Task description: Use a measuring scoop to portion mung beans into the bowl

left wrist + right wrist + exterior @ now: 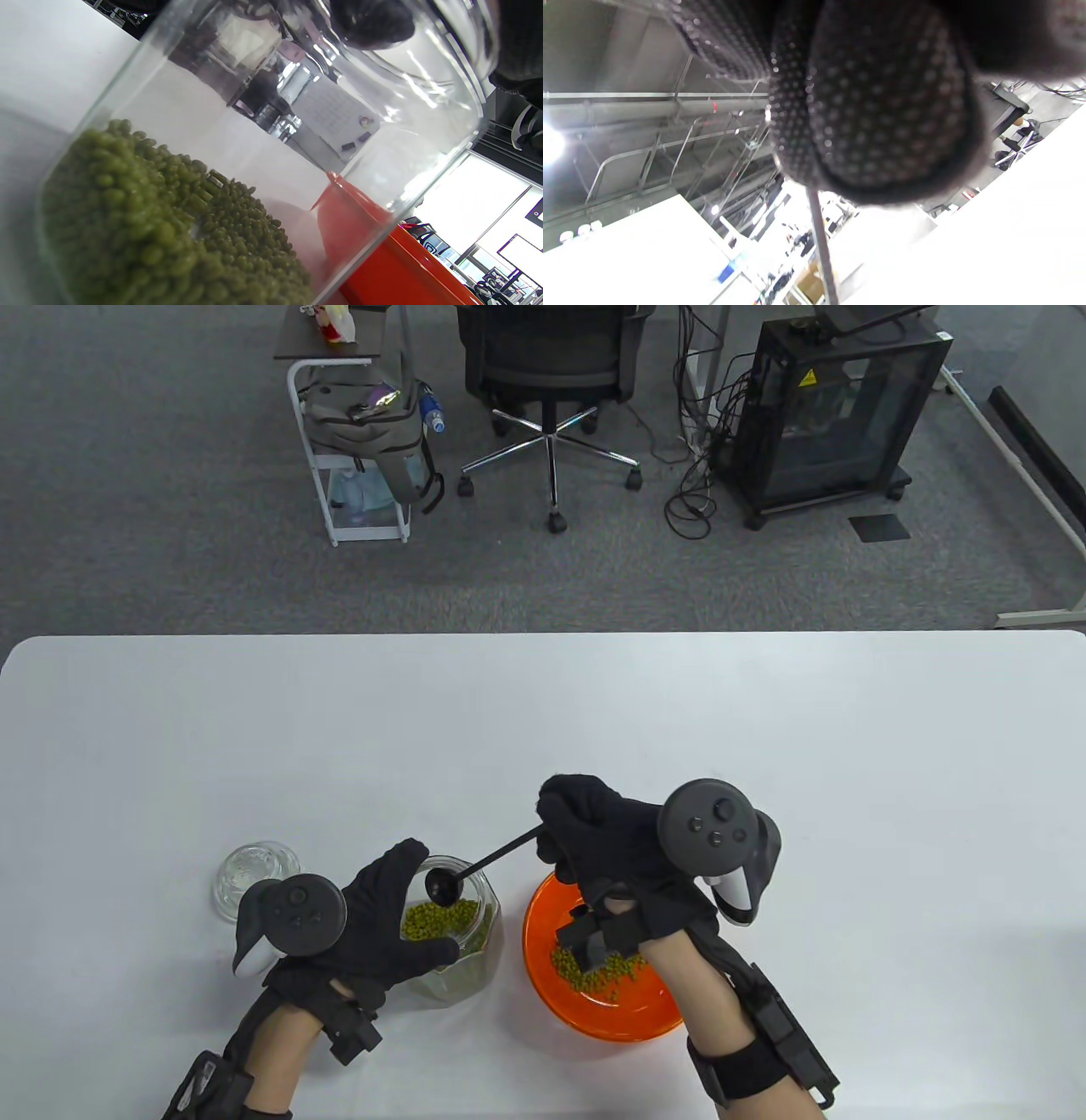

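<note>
Glass is filling most of the left wrist view: a clear faceted jar (263,140) with a heap of green mung beans (169,228) lying in its lower left part, and an orange bowl (382,262) showing through and past the jar wall at the lower right. In the table view the jar (462,937) is sitting in the lower middle of the frame on a white table (543,712), and the left hand (382,920) is wrapping around it from the left, fingers curling over the far rim and thumb pressing the near side. The right hand (607,836) is hovering just above and right of the jar, its fingers clenching the end of a thin black handle. That handle is sloping down to the left, so the measuring scoop (443,885) is hanging with its round cup over the jar's mouth, above the beans. Whether the cup is carrying any beans cannot be told. The right wrist view is showing only dotted glove fingers (882,110) with the handle running down from them. The bowl (543,937) is sitting just right of the jar, under the right wrist, and is already holding a small pile of beans. A round glass lid (254,878) is lying on the table left of the left hand.
</note>
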Available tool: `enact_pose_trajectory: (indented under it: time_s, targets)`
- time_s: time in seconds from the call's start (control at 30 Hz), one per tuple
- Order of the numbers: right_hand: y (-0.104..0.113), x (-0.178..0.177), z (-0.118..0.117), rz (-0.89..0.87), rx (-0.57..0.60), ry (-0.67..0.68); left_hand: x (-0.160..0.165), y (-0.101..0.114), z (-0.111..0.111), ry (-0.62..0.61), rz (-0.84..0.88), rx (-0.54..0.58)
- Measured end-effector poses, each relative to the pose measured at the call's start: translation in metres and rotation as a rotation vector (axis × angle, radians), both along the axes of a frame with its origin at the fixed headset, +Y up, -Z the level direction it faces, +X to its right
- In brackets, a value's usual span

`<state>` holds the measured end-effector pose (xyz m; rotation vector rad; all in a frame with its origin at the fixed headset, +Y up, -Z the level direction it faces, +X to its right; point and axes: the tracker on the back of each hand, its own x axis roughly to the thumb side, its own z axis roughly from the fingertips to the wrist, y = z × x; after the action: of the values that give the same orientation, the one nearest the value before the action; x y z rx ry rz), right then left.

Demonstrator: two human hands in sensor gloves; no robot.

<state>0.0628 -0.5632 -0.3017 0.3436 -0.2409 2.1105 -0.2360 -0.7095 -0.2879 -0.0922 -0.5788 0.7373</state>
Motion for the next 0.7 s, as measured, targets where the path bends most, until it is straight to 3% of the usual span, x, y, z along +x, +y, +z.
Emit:
enact_pose_trajectory:
  time_s: [0.33, 0.7]
  targets:
    - [0.012, -0.066, -0.001, 0.407, 0.069, 0.056, 0.000, 0.000, 0.000, -0.002, -0.001, -0.001]
    - [0.006, -0.124, 0.008, 0.761, 0.151, 0.093, 0.000, 0.000, 0.000, -0.001, -0.003, -0.001]
